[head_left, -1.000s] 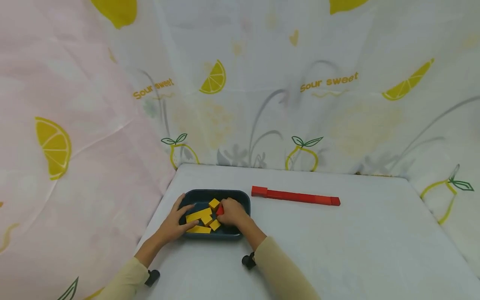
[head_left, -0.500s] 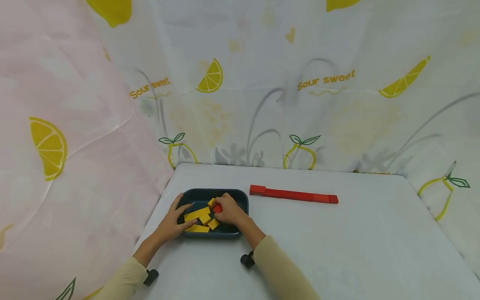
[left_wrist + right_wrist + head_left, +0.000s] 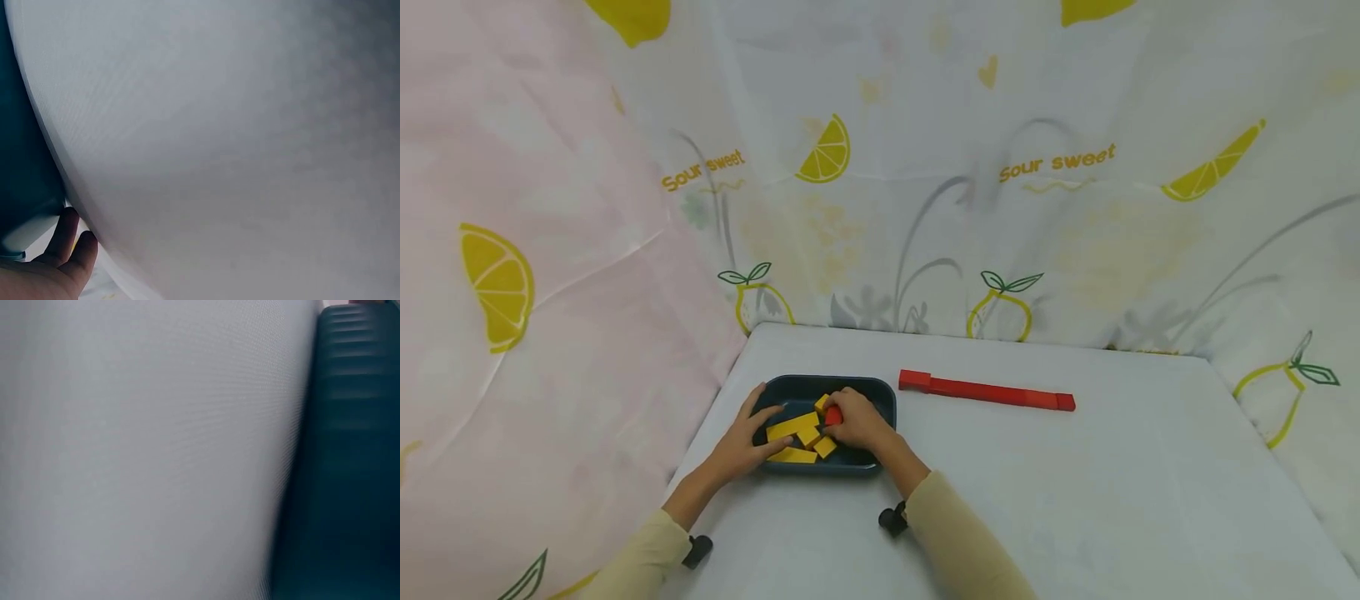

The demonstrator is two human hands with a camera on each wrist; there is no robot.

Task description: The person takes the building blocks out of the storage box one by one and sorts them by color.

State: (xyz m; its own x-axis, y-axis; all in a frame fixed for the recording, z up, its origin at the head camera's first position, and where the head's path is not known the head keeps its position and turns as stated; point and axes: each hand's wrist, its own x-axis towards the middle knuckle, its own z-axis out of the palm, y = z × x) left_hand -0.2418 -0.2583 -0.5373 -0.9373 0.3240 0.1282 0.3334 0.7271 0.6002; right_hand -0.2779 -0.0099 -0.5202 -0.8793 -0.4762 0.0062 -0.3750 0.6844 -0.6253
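Note:
A dark blue tray [image 3: 820,471] stands on the table's left side in the head view. My right hand [image 3: 861,422] reaches over its right part and pinches a red block [image 3: 833,415], partly covered by the fingers. Several yellow blocks lie in the tray, among them a long yellow block [image 3: 792,426] and a small yellow block [image 3: 825,447]. At the tray's left end, my left hand [image 3: 741,442] rests with spread fingers, the thumb reaching over the inside. In the left wrist view, left-hand fingers [image 3: 80,259] extend beside the tray's corner; the right wrist view shows mostly tray wall [image 3: 350,462].
Right of the tray, red blocks [image 3: 977,390] lie end to end in a slightly slanting row. They sit on a white-covered table [image 3: 1075,492]. A lemon-patterned curtain [image 3: 910,208] hangs behind the table and along its left side.
The right hand has shifted slightly left within the tray with the red block, which now shows more between its fingers. The left hand keeps its place at the tray's end.

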